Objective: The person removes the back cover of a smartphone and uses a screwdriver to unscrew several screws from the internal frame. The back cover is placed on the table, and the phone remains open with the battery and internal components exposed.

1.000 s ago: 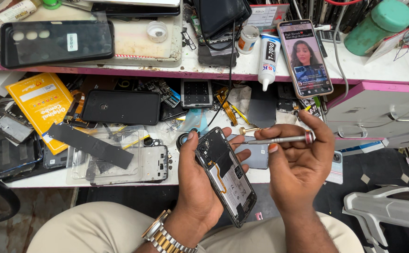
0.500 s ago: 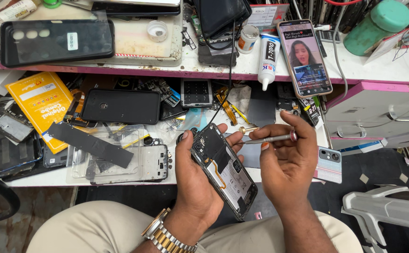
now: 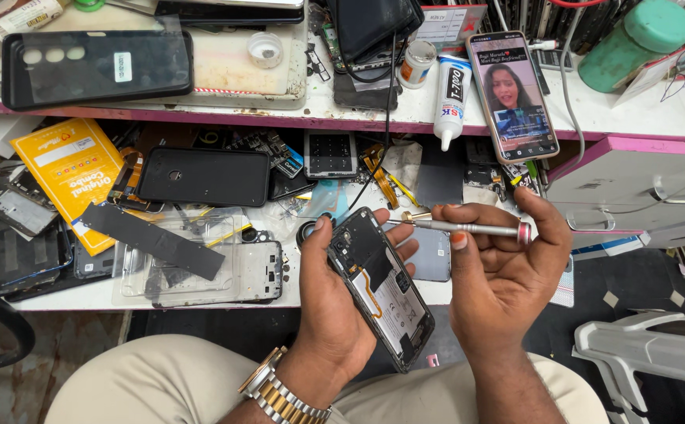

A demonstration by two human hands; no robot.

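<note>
My left hand point(image 3: 335, 314) grips an opened black phone point(image 3: 380, 284) with its back cover off, so the battery and circuit board show. The phone tilts from upper left to lower right above my lap. My right hand point(image 3: 500, 283) holds a slim silver screwdriver point(image 3: 468, 229) lying level, its brass tip pointing left just above the phone's top edge and not touching it. A gold and silver watch point(image 3: 280, 396) sits on my left wrist.
A cluttered workbench point(image 3: 201, 294) holds a black phone back point(image 3: 203, 176), a yellow packet point(image 3: 71, 177), a clear case point(image 3: 201, 267) and loose parts. On the upper shelf point(image 3: 641, 110) lie a phone playing a video point(image 3: 513, 96), a white glue bottle point(image 3: 452, 98) and a green container point(image 3: 633, 43).
My right hand has rolled palm-up and shifted slightly right, keeping the screwdriver level. The left hand has tilted the opened phone a little, its top now closer to the screwdriver tip.
</note>
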